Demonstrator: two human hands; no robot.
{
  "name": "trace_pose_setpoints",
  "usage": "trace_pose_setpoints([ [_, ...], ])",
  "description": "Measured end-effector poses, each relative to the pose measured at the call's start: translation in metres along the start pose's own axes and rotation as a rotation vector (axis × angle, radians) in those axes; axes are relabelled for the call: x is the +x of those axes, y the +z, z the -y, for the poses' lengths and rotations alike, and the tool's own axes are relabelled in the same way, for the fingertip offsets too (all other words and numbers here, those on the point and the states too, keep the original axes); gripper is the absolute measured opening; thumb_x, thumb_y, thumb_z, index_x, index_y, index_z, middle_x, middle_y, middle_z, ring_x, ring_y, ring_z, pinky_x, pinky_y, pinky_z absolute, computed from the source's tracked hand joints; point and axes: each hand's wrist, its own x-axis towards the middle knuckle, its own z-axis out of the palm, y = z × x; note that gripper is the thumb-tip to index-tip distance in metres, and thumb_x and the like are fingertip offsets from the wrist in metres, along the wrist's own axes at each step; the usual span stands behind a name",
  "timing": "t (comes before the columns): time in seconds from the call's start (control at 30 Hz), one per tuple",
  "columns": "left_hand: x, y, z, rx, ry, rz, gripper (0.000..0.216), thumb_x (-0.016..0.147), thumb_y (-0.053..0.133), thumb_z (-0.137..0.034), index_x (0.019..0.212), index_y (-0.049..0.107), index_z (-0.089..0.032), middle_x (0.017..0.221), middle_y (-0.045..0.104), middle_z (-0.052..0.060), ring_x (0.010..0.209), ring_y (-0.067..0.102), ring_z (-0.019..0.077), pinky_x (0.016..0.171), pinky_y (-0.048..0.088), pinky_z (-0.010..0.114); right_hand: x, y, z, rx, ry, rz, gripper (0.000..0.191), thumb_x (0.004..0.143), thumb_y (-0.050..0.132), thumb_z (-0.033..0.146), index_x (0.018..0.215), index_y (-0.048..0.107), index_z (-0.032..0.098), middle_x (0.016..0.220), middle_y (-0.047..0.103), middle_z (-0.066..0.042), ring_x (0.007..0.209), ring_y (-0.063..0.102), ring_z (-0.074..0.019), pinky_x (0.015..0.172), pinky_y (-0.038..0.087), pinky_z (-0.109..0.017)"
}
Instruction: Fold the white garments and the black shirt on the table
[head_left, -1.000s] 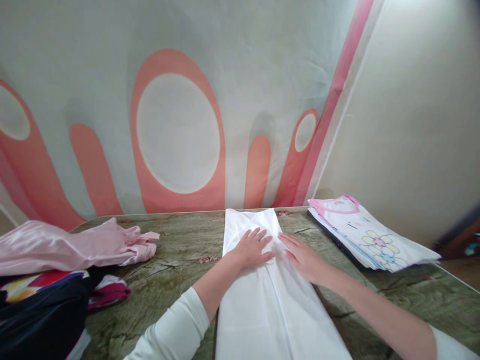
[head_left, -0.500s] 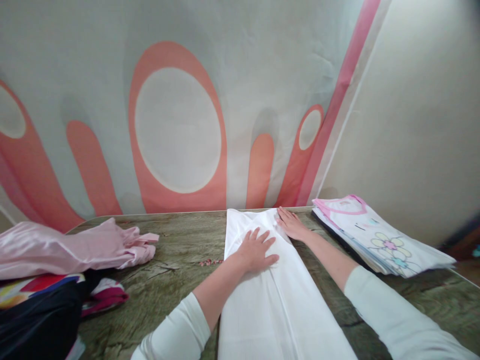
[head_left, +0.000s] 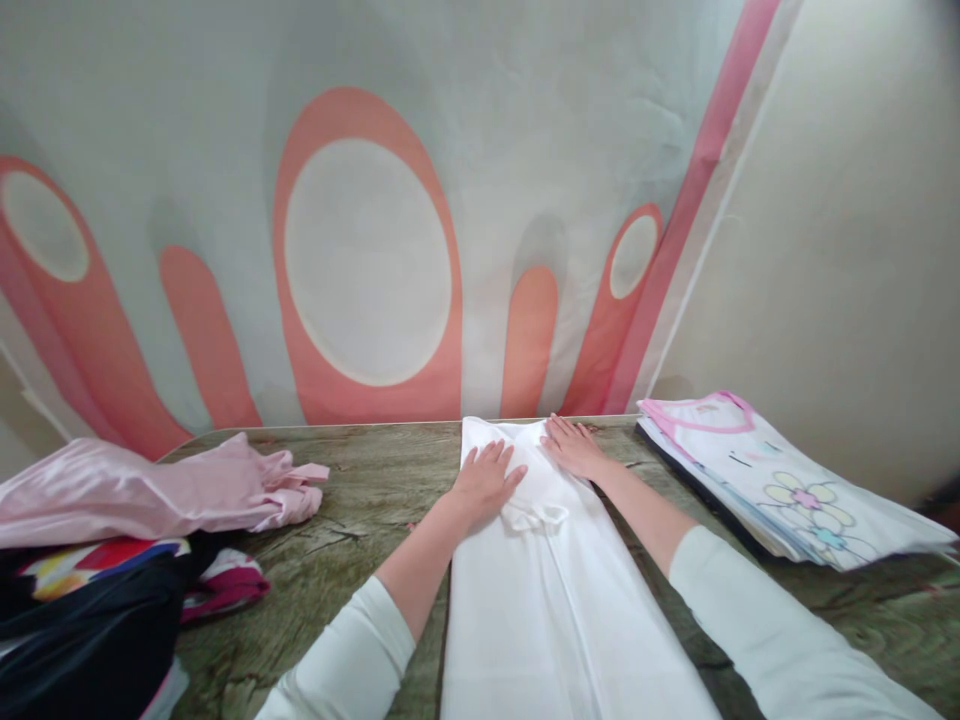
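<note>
A white garment (head_left: 525, 620), folded into a long narrow strip, lies lengthwise on the wood-patterned table (head_left: 367, 480). Its far end reaches the table's back edge, and a small crumpled bow-like piece sits on its upper middle. My left hand (head_left: 484, 485) rests flat on the upper left part of the cloth, fingers stretched out. Along the upper right edge of the same garment lies my right hand (head_left: 576, 448), also flat with fingers extended. Neither hand grips anything.
To the left is a loose pile with a pink garment (head_left: 165, 490) above a black one (head_left: 97, 630) and colourful cloth. At the right stands a neat stack of folded clothes (head_left: 795, 480), a flower print on top. A wall with pink shapes (head_left: 367, 405) rises behind the table.
My left hand has slid left and away from me across the garment, uncovering the crumpled bow-like piece. My right hand has shifted slightly left along the edge. The view has turned a little.
</note>
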Motion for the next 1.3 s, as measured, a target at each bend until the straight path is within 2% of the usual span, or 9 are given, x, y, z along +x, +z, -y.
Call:
trace_pose_setpoints([
  [0.13, 0.002, 0.005, 0.018, 0.065, -0.022, -0.012, 0.063, 0.09, 0.019, -0.056, 0.14, 0.026, -0.018, 0.148, 0.019, 0.009, 0.136, 0.014, 0.0251, 0.107, 0.013, 0.045, 0.001, 0.003, 0.008, 0.018, -0.054, 0.036, 0.068, 0.089, 0.01, 0.058, 0.143, 0.019, 0.019, 0.15, 0.014, -0.005, 0.137, 0.01, -0.0204, 0.109, 0.008, -0.041],
  [0.37, 0.003, 0.009, 0.021, 0.07, -0.01, -0.014, 0.061, 0.091, 0.017, -0.053, 0.14, 0.025, -0.017, 0.148, 0.02, 0.008, 0.135, 0.016, 0.0246, 0.107, 0.015, 0.044, 0.001, 0.004, 0.008, 0.027, -0.01, 0.018, 0.063, 0.09, 0.012, 0.054, 0.142, 0.022, 0.019, 0.149, 0.019, -0.007, 0.136, 0.014, -0.0226, 0.108, 0.008, -0.047],
  [0.6, 0.002, 0.01, 0.02, 0.073, -0.017, -0.042, 0.059, 0.091, 0.019, -0.053, 0.141, 0.023, -0.021, 0.148, 0.019, 0.007, 0.135, 0.017, 0.0252, 0.107, 0.014, 0.045, -0.033, -0.005, 0.013, 0.03, -0.098, -0.021, 0.059, 0.092, 0.016, 0.048, 0.141, 0.024, 0.016, 0.148, 0.022, -0.007, 0.135, 0.017, -0.0212, 0.109, 0.01, -0.041],
  [0.77, 0.004, 0.004, 0.014, 0.083, 0.017, -0.118, 0.052, 0.093, 0.02, -0.042, 0.141, 0.021, -0.022, 0.149, 0.017, 0.004, 0.137, 0.012, 0.0211, 0.109, 0.01, 0.042, -0.057, -0.004, 0.012, 0.07, -0.172, 0.019, 0.061, 0.091, 0.019, 0.051, 0.141, 0.025, 0.018, 0.149, 0.019, -0.007, 0.136, 0.015, -0.0212, 0.109, 0.011, -0.04],
  [0.87, 0.003, 0.002, 0.01, 0.067, 0.071, -0.076, 0.051, 0.094, 0.017, -0.042, 0.14, 0.024, -0.02, 0.149, 0.017, 0.004, 0.137, 0.012, 0.02, 0.109, 0.011, 0.041, -0.063, -0.002, 0.013, 0.085, -0.153, 0.047, 0.062, 0.09, 0.019, 0.053, 0.141, 0.025, 0.019, 0.149, 0.019, -0.006, 0.136, 0.015, -0.022, 0.109, 0.011, -0.042],
  [1.03, 0.0, 0.004, 0.011, 0.044, 0.103, 0.034, 0.058, 0.092, 0.016, -0.051, 0.141, 0.022, -0.021, 0.149, 0.017, 0.006, 0.136, 0.014, 0.0215, 0.108, 0.012, 0.043, -0.054, -0.008, 0.023, 0.103, -0.16, 0.014, 0.064, 0.09, 0.016, 0.055, 0.143, 0.021, 0.018, 0.149, 0.018, -0.006, 0.137, 0.013, -0.0204, 0.109, 0.01, -0.041],
  [1.17, 0.0, 0.006, 0.012, 0.052, 0.117, 0.017, 0.06, 0.091, 0.015, -0.053, 0.141, 0.021, -0.02, 0.149, 0.017, 0.007, 0.136, 0.013, 0.0215, 0.108, 0.011, 0.043, -0.032, -0.011, 0.036, 0.077, -0.19, 0.007, 0.068, 0.089, 0.013, 0.057, 0.143, 0.019, 0.017, 0.15, 0.015, -0.006, 0.137, 0.01, -0.0205, 0.11, 0.008, -0.039],
  [1.3, 0.001, 0.006, 0.011, 0.065, 0.117, 0.014, 0.06, 0.092, 0.016, -0.053, 0.141, 0.022, -0.019, 0.149, 0.019, 0.008, 0.136, 0.014, 0.0216, 0.108, 0.011, 0.042, -0.012, -0.002, 0.038, 0.036, -0.157, 0.022, 0.07, 0.089, 0.011, 0.058, 0.142, 0.023, 0.014, 0.15, 0.017, -0.007, 0.137, 0.011, -0.0222, 0.109, 0.009, -0.039],
])
